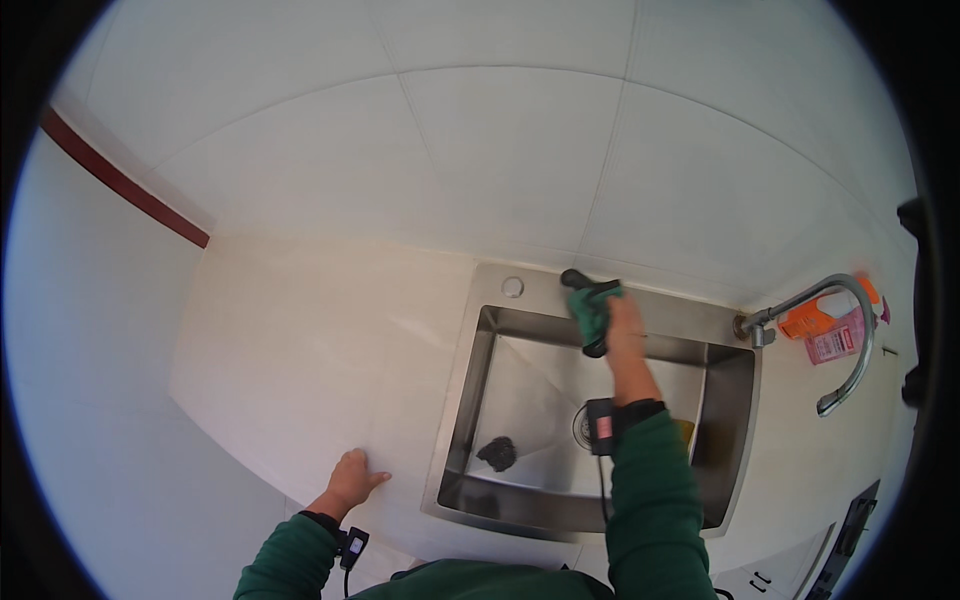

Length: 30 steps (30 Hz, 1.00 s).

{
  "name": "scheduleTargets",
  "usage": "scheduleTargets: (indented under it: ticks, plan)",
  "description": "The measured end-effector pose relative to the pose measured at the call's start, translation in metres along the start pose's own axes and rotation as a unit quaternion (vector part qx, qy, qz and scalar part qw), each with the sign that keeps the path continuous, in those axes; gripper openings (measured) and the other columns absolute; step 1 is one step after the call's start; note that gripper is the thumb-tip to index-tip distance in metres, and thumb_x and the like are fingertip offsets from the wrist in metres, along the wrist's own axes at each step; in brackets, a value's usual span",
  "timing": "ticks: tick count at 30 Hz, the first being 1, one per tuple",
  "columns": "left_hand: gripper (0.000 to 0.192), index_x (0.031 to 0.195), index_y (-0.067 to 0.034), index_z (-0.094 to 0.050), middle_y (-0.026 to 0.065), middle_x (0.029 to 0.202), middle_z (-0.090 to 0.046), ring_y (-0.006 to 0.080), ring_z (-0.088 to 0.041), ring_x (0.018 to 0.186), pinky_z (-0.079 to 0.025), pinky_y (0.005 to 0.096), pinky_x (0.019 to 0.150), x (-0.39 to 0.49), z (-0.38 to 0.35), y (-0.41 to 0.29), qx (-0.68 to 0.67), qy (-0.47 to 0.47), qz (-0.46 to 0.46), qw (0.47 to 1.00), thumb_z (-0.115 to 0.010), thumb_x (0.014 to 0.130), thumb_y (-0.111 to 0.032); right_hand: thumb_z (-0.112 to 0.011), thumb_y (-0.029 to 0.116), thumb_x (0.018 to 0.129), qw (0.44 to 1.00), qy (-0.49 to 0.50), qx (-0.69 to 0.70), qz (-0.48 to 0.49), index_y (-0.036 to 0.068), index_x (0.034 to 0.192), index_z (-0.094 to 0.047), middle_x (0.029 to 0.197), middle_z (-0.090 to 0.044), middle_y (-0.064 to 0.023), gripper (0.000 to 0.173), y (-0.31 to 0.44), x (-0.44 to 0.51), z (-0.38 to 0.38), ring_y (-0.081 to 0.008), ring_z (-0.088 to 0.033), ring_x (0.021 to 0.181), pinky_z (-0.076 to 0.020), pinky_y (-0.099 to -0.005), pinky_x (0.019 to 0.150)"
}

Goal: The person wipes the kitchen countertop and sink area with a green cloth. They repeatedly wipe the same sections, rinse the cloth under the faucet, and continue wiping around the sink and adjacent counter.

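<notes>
My right hand (622, 315) holds a green and black cloth (591, 311) against the back rim of the stainless steel sink (547, 289), near the wall. Part of the cloth hangs over the basin's back edge. The fingers are partly hidden by the cloth. Resting on the pale countertop (300, 360) to the left of the sink, my left hand (352, 478) holds nothing, its thumb spread from the fingers. A dark scouring pad (498, 454) lies on the basin floor at the front left. The drain (582, 426) is partly behind my right wrist.
A curved chrome faucet (814, 289) rises at the sink's back right corner. Behind it stand an orange spray bottle (806, 321) and a pink pump bottle (834, 345). Something yellow (685, 432) shows in the basin beside my right sleeve. White tiled wall (510, 165) borders the back.
</notes>
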<state>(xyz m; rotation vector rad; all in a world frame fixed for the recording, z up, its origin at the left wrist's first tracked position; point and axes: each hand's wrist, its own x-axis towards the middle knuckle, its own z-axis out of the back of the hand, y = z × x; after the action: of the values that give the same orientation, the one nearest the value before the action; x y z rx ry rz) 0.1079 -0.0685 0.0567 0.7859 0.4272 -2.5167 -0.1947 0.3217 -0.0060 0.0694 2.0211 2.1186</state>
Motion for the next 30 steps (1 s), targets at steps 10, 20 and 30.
scheduleTargets:
  ticks: [10, 20, 30]
  plan:
    - [0.05, 0.087, 0.001, -0.051, 0.0227, 0.091, -0.057, 0.0396, -0.056, 0.089, -0.047, 0.0454, 0.078, 0.001, -0.002, 0.001, 0.002, -0.005, -0.014, 1.0, -0.078, 0.075, -0.039, -0.051, 0.032, 0.096, 0.946, -0.281, -0.157, 0.032, -0.001, 0.129, -0.052, 0.131, -0.053, -0.019, 0.047, -0.035, 0.065, 0.18, -0.0317, -0.051, 0.12, -0.0397, -0.036, 0.101]
    - [0.049, 0.087, 0.001, -0.05, 0.0223, 0.09, -0.056, 0.0388, -0.055, 0.088, -0.047, 0.0449, 0.077, 0.001, -0.003, 0.004, 0.008, -0.005, -0.011, 1.0, -0.079, 0.075, -0.037, -0.067, 0.016, 0.076, 0.824, -0.046, -0.478, 0.302, 0.005, 0.118, -0.061, 0.124, -0.056, -0.019, 0.044, -0.012, -0.013, -0.024, -0.0382, -0.045, 0.123, -0.0344, -0.0487, 0.105]
    - [0.049, 0.087, 0.001, -0.051, 0.0212, 0.09, -0.056, 0.0381, -0.055, 0.089, -0.047, 0.0441, 0.078, -0.002, 0.001, 0.0, 0.003, 0.001, -0.014, 1.0, -0.078, 0.075, -0.038, -0.062, 0.007, 0.072, 0.774, 0.078, -0.516, 0.359, 0.012, 0.112, -0.064, 0.121, -0.057, -0.0107, 0.04, -0.019, 0.003, 0.0, -0.0326, -0.049, 0.121, -0.0403, -0.0448, 0.102]
